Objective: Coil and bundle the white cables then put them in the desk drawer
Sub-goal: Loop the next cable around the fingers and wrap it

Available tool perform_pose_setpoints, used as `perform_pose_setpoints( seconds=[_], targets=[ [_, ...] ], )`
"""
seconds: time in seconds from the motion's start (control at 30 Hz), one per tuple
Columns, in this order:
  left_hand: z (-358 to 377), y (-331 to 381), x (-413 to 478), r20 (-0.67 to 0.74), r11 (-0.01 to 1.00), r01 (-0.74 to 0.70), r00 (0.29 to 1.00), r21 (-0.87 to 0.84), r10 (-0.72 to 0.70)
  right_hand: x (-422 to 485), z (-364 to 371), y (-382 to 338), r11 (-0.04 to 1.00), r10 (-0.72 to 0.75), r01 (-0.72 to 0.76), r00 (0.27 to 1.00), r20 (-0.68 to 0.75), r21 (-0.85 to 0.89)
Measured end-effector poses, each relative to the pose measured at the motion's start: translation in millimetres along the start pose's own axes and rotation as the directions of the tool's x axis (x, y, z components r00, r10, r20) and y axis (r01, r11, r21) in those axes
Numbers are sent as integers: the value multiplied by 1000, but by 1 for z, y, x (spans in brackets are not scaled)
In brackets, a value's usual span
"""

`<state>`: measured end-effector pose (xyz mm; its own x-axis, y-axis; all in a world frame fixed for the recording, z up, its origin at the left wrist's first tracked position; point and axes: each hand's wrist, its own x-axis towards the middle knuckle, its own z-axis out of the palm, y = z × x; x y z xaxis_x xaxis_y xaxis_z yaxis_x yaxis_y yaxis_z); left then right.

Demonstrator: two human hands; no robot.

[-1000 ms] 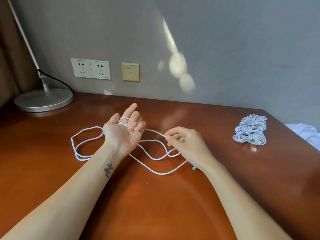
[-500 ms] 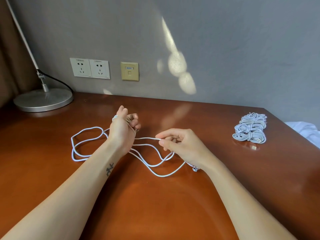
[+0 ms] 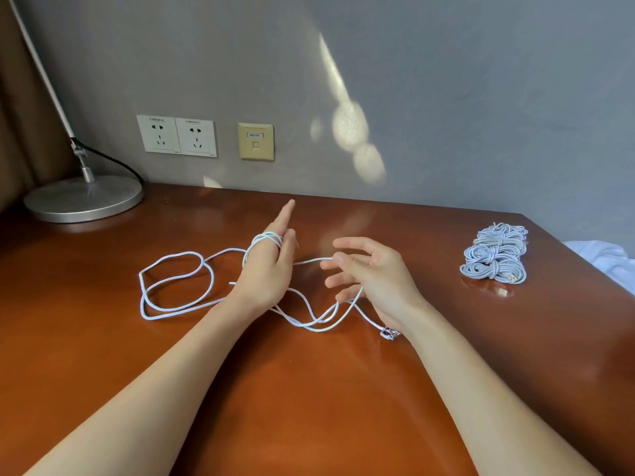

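Observation:
A long white cable (image 3: 173, 281) lies in loose loops on the brown desk (image 3: 309, 389). My left hand (image 3: 266, 273) stands upright at the middle with its back toward me, index finger pointing up. Several turns of the cable are wound round its fingers. A strand runs from there to my right hand (image 3: 374, 280), whose fingers are spread and relaxed; the strand lies across its fingertips. The cable's end plug (image 3: 390, 334) rests on the desk by my right wrist. A stack of bundled white cables (image 3: 494, 259) sits at the right. No drawer is in view.
A silver lamp base (image 3: 84, 197) with a black cord stands at the back left. Two wall sockets (image 3: 177, 135) and a beige data port (image 3: 256, 141) are on the grey wall. White cloth (image 3: 604, 259) lies beyond the desk's right edge.
My left hand has turned and raised its index finger, with more cable wound round it. My right hand has opened from a pinch and its fingers are now spread.

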<state>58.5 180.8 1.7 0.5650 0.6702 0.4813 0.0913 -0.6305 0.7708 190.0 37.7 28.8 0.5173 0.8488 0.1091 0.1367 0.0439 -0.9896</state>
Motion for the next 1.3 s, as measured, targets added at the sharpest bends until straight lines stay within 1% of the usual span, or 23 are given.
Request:
perform_pose_setpoints(
  seconds=[0.1,0.27,0.43,0.5,0.57,0.63,0.73,0.87,0.93,1.0,1.13,1.23,1.3],
  targets=[
    [0,-3,-1,34,996,-25,999,87,22,0,-1,1,999,-20,19,1000,-18,-39],
    [-9,-9,1,26,981,26,999,194,-32,-1,-2,0,982,-71,59,996,-61,-177],
    [-9,-5,-3,108,985,78,990,155,-95,0,-4,-2,974,-115,111,993,-9,-199],
    [-9,-4,-3,133,987,97,985,125,-113,1,-4,0,961,-160,151,987,-21,-233],
    [-10,-1,-2,164,983,104,978,151,-129,2,-4,5,933,-221,195,974,-52,-303],
    [-8,3,-3,191,969,98,971,227,-143,3,-5,10,887,-285,231,955,-81,-400],
    [-6,8,-3,188,934,91,969,345,-163,6,-7,15,822,-355,247,927,-122,-513],
    [-5,12,-4,173,923,92,971,374,-166,8,-10,16,763,-414,236,893,-175,-602],
    [-5,12,-4,150,917,77,978,391,-146,7,-10,16,744,-433,229,881,-192,-628],
    [-5,10,-4,151,928,70,979,366,-134,7,-10,16,734,-451,230,869,-205,-638],
    [-7,7,-7,187,972,83,974,220,-125,6,-8,14,746,-472,289,865,-171,-600],
    [-7,5,-9,190,993,100,976,61,-110,6,-9,13,760,-471,339,875,-110,-555],
    [-6,7,-10,238,991,122,965,-52,-106,6,-9,15,745,-466,349,882,-70,-568]
  ],
)
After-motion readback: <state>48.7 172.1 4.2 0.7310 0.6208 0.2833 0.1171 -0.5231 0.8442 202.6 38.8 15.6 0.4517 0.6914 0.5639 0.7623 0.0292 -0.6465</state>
